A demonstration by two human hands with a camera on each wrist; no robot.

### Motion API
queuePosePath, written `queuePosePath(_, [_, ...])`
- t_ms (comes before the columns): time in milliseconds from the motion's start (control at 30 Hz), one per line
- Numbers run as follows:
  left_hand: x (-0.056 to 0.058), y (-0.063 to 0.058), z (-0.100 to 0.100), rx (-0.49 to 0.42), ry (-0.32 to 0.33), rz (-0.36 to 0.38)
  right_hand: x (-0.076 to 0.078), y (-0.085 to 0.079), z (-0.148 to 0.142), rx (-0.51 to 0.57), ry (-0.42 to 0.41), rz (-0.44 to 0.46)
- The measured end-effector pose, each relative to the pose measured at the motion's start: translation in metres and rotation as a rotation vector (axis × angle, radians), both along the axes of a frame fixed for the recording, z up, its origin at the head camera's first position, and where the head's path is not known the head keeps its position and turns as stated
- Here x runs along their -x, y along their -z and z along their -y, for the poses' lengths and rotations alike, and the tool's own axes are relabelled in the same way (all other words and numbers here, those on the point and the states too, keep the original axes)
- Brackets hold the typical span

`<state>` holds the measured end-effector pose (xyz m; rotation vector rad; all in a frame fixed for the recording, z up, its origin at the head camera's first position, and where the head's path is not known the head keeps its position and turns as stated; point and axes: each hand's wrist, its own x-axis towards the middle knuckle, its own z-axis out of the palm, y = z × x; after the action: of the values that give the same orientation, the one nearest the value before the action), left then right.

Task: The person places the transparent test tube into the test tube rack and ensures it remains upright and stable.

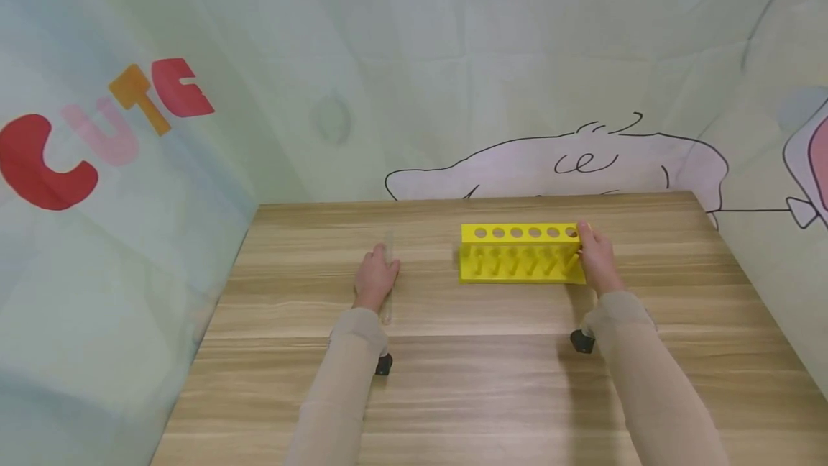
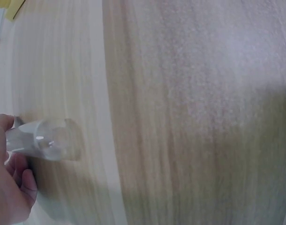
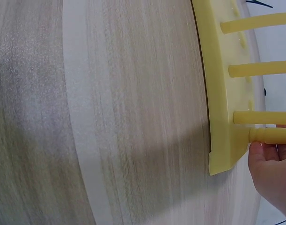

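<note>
A clear test tube lies lengthwise on the wooden table, pointing away from me. My left hand is over its middle and pinches it between thumb and fingers. In the left wrist view the near end of the tube sticks out of the hand, close over the wood. To the right stands a yellow test tube rack with a row of round holes on top and several pegs below. My right hand grips its right end, the fingers round the end post.
The wood-grain table reaches back to a printed cloth backdrop, which also hangs along the left and right sides. A small black device sits at the right wrist, another at the left.
</note>
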<state>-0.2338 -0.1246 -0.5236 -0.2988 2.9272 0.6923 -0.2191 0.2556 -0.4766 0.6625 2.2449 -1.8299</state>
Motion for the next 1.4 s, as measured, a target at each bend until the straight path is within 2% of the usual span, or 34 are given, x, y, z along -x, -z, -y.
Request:
queuePosePath(100, [0.0003, 0.0000, -0.0001, 0.006, 0.003, -0.001, 0.0001, 0.0001, 0.0001, -0.008, -0.002, 0.013])
queuePosePath(333, [0.0001, -0.0011, -0.0006, 0.016, 0.002, 0.021, 0.0017, 0.0023, 0.0005, 0.018, 0.021, -0.026])
queuePosePath(800, [0.0016, -0.0018, -0.0008, 0.009, -0.007, 0.013, 0.0029, 0.0054, -0.0008, -0.020, 0.021, 0.006])
queuePosePath(1167, [0.0023, -0.0020, 0.0030, -0.080, -0.042, 0.004, 0.0018, 0.0050, -0.0016, -0.020, 0.008, -0.007])
queuePosePath(1400, [0.0011, -0.0020, 0.0059, -0.127, -0.035, -0.043, 0.0016, 0.0046, -0.0016, -0.028, 0.008, -0.008])
